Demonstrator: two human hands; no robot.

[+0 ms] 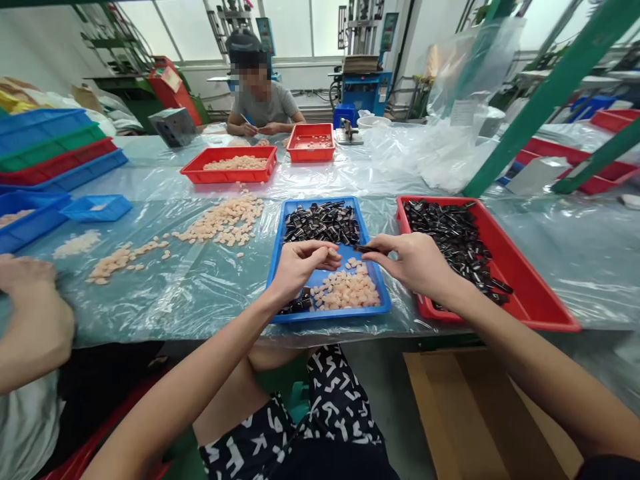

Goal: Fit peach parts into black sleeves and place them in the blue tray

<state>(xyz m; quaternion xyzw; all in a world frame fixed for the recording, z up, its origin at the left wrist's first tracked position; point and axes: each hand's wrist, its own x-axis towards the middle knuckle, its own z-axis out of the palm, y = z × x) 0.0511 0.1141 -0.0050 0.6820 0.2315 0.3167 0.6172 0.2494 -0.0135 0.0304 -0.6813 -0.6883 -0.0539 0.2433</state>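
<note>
My left hand (309,265) is above the blue tray (275,280), its fingertips pinched on a small beige piece (332,253). Between the thumb and fingers of my right hand (411,261) is a slim black part (366,249), pointing left towards the beige piece, with a small gap between the two. Glossy black parts (323,223) are heaped at the far end of the blue tray. Beige pieces (350,291) lie in its near right, beside a few more black parts (300,303). To the right, a red tray (535,293) holds many black parts (450,243).
Loose beige pieces (225,220) are spread over the plastic-covered table (210,293). Across it, a person (265,100) sits behind red trays (230,175). Another person's arm (33,313) rests at left, near blue trays (97,208). A green post (540,100) rises at right.
</note>
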